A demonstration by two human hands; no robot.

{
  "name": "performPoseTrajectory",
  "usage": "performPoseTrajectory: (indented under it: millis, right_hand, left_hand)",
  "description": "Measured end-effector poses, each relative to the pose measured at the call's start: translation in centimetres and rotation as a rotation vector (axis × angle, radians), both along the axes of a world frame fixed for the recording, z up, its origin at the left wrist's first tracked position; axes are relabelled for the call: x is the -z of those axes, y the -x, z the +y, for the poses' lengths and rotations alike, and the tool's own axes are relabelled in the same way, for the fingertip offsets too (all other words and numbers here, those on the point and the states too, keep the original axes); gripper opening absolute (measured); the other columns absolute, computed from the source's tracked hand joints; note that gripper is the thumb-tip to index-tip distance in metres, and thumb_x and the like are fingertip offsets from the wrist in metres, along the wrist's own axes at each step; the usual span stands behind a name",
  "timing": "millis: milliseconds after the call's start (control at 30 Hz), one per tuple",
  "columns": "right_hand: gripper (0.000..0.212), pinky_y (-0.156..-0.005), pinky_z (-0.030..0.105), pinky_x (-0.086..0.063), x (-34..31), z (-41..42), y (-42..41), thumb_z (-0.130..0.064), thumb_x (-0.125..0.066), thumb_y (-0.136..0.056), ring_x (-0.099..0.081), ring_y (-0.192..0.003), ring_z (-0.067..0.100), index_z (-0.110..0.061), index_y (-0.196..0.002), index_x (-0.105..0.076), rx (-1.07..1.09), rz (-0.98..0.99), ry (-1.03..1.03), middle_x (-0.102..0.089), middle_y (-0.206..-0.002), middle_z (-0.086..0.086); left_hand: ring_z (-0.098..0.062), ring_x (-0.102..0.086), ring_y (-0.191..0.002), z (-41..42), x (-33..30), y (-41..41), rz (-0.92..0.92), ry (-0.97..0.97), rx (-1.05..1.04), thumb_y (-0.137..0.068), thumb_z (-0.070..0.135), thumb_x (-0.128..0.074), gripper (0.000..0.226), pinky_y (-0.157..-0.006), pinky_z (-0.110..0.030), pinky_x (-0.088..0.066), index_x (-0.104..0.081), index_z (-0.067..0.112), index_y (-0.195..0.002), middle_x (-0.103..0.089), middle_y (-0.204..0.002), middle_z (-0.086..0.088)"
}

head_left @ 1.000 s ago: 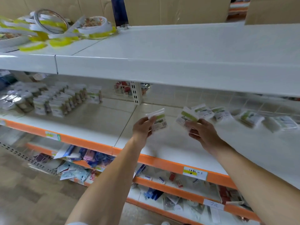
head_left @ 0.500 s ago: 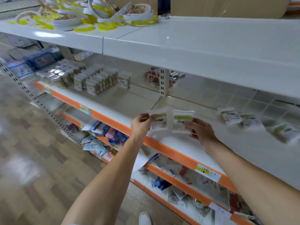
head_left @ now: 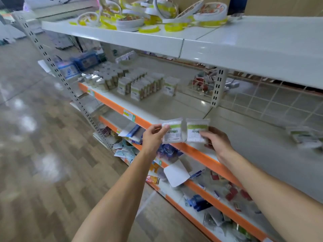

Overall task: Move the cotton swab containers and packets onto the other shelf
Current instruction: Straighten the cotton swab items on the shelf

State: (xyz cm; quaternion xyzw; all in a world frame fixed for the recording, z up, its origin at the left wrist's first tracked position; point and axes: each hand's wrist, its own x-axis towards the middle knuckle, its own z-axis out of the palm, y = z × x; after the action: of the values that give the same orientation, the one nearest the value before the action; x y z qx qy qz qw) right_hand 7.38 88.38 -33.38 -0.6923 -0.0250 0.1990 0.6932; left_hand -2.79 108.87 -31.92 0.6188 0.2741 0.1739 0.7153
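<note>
left hand and right hand each pinch a green-banded swab packet; print blurred, unreadable.

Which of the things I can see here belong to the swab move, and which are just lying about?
Job:
left packet, in left hand
right packet, in right hand
swab containers and boxes on the left shelf
leftover packets far right

Bystanders:
yellow-and-white rings on the top shelf
blue boxes
lower-shelf sachets
</note>
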Motion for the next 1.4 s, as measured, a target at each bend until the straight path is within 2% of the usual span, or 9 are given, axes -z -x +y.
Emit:
performPoseTrajectory:
  millis: [233,367,567,700,800,933,1100,1267,1400]
  right_hand:
    - [0.017,-0.072,0.027,-0.054,0.5,8.3,1.6,-0.017,-0.072,-0.085,-0.076,-0.084,0.015,-0.020,-0.101,-0.076,-0.006,0.026,-0.069,-0.079,-0.093,-0.002]
    - [0.019,-0.076,0.029,-0.055,0.7,12.3,2.2,-0.017,-0.072,-0.083,-0.076,-0.089,0.020,-0.018,-0.102,-0.076,-0.010,0.028,-0.095,-0.079,-0.097,0.003]
    - [0.025,-0.078,0.029,-0.052,0.6,17.0,1.8,-0.025,-0.074,-0.076,-0.075,-0.091,0.016,-0.027,-0.101,-0.078,-0.027,0.017,-0.052,-0.079,-0.098,-0.002]
    - [0.023,-0.076,0.028,-0.052,0.7,19.5,0.2,-0.020,-0.073,-0.081,-0.075,-0.089,0.016,-0.022,-0.104,-0.076,-0.012,0.032,-0.055,-0.079,-0.097,-0.001]
    - [0.015,-0.072,0.028,-0.051,0.8,21.3,-1.3,-0.018,-0.074,-0.081,-0.072,-0.080,0.014,-0.026,-0.093,-0.077,0.037,0.030,-0.032,-0.079,-0.090,-0.004]
    - [0.008,-0.069,0.027,-0.051,1.0,23.3,-4.0,-0.018,-0.076,-0.079,-0.064,-0.073,0.012,-0.025,-0.081,-0.076,0.098,0.009,-0.005,-0.072,-0.072,-0.010]
    - [0.003,-0.069,0.030,-0.052,1.0,23.4,-6.6,-0.023,-0.074,-0.080,-0.063,-0.076,0.014,-0.025,-0.082,-0.075,0.132,-0.037,0.042,-0.070,-0.067,-0.013]
    - [0.012,-0.073,0.035,-0.055,0.7,23.2,-8.8,-0.022,-0.075,-0.081,-0.064,-0.077,0.018,-0.031,-0.073,-0.077,0.197,-0.015,0.066,-0.070,-0.069,-0.008]
    - [0.005,-0.074,0.033,-0.055,0.5,22.6,-9.7,-0.023,-0.075,-0.081,-0.066,-0.083,0.019,-0.026,-0.083,-0.078,0.226,-0.017,0.041,-0.073,-0.077,-0.005]
  left_hand:
    - [-0.042,-0.066,-0.108,8.3,-0.4,1.7,-0.024,0.053,-0.010,-0.087,0.017,-0.076,0.029,-0.099,-0.062,-0.049,-0.067,-0.001,-0.108,-0.070,-0.105,-0.019]
    - [-0.043,-0.063,-0.114,12.3,-0.9,2.5,-0.017,0.066,-0.012,-0.087,0.015,-0.075,0.035,-0.099,-0.060,-0.049,-0.064,-0.005,-0.114,-0.065,-0.119,-0.028]
    - [-0.040,-0.065,-0.112,17.5,-0.8,2.5,0.027,0.097,-0.012,-0.087,0.020,-0.076,0.036,-0.099,-0.060,-0.049,-0.064,-0.001,-0.114,-0.069,-0.118,-0.020]
    - [-0.032,-0.067,-0.112,20.3,-0.3,1.4,0.048,0.117,-0.011,-0.085,0.027,-0.078,0.037,-0.101,-0.057,-0.049,-0.066,0.007,-0.114,-0.071,-0.116,-0.011]
    - [-0.030,-0.068,-0.111,22.0,0.2,-0.2,0.056,0.132,0.006,-0.084,0.028,-0.079,0.038,-0.100,-0.058,-0.050,-0.066,0.008,-0.114,-0.072,-0.115,-0.010]
    - [-0.036,-0.069,-0.105,23.8,1.0,-3.4,0.029,0.134,0.039,-0.084,0.023,-0.079,0.035,-0.097,-0.059,-0.052,-0.066,0.004,-0.110,-0.073,-0.111,-0.015]
    - [-0.030,-0.069,-0.107,24.6,0.9,-7.6,0.053,0.014,0.131,-0.084,0.028,-0.079,0.035,-0.101,-0.051,-0.051,-0.069,0.010,-0.112,-0.075,-0.106,-0.008]
    - [-0.014,-0.068,-0.097,24.7,0.0,-11.5,0.074,-0.079,0.217,-0.080,0.040,-0.081,0.043,-0.084,-0.032,-0.057,-0.065,0.019,-0.114,-0.071,-0.105,0.001]
    - [-0.011,-0.066,-0.085,24.0,0.2,-13.9,0.070,-0.073,0.257,-0.080,0.034,-0.081,0.041,-0.075,-0.023,-0.054,-0.063,0.017,-0.112,-0.070,-0.098,0.002]
